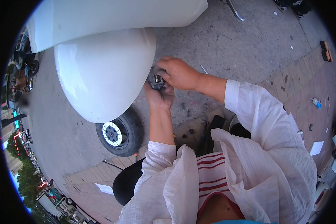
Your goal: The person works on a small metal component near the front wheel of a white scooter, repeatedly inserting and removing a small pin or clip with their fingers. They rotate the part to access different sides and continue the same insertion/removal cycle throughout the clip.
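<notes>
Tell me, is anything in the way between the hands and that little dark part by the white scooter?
Nothing visible. The right hand is already on the small dark part from above, and the left hand cups it from below, beside the white fender.

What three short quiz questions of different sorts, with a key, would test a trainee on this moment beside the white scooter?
1. True or false: both hands meet at the small dark grey metal part.
2. Which hand lies on top of it: A the left hand, B the right hand?
3. Fill in: the black rubber tyre with the white disc sits under the glossy white scooter ____.

Key: 1 true; 2 B; 3 fender.
</notes>
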The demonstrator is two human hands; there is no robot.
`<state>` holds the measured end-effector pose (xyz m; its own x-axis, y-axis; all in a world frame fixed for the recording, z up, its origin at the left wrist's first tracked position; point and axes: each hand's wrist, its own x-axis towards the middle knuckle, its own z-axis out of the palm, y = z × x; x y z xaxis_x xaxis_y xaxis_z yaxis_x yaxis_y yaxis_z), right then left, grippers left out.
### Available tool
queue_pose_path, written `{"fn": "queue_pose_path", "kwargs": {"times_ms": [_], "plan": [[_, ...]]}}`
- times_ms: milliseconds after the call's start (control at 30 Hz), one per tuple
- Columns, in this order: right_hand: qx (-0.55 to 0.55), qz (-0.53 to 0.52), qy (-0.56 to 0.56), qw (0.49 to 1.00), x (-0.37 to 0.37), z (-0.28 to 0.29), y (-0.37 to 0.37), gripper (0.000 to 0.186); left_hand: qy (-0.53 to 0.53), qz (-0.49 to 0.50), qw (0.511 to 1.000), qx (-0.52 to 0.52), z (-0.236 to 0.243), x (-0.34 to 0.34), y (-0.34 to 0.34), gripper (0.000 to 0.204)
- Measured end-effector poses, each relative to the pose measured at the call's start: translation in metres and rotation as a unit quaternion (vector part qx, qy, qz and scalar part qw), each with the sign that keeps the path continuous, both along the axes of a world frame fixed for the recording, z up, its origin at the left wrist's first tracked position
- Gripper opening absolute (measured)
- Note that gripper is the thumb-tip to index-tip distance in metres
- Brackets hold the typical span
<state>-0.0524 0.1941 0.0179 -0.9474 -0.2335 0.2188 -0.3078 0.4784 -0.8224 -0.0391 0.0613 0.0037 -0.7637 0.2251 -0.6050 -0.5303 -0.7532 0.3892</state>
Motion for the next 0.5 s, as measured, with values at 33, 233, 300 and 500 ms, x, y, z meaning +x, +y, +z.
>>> {"fn": "queue_pose_path", "kwargs": {"times_ms": [33,233,300,500], "plan": [[0.002,0.002,-0.005,1.000,0.0000,0.0012,-0.0007,0.017,0.001,-0.001,1.000,0.004,-0.0009,0.0000,-0.0010,0.046],[-0.004,0.007,-0.010,1.000,-0.0007,0.0046,-0.0012,0.017,0.007,-0.003,1.000,0.019,-0.0012,-0.0008,-0.0016,0.045],[0.006,0.010,-0.013,1.000,-0.0011,0.0057,-0.0019,0.017,0.003,-0.005,1.000,0.023,-0.0021,-0.0014,-0.0028,0.045],[0.017,0.018,-0.006,1.000,0.0009,0.0065,-0.0029,0.018,-0.005,-0.010,1.000,0.027,-0.0073,-0.0023,-0.0073,0.046]]}}
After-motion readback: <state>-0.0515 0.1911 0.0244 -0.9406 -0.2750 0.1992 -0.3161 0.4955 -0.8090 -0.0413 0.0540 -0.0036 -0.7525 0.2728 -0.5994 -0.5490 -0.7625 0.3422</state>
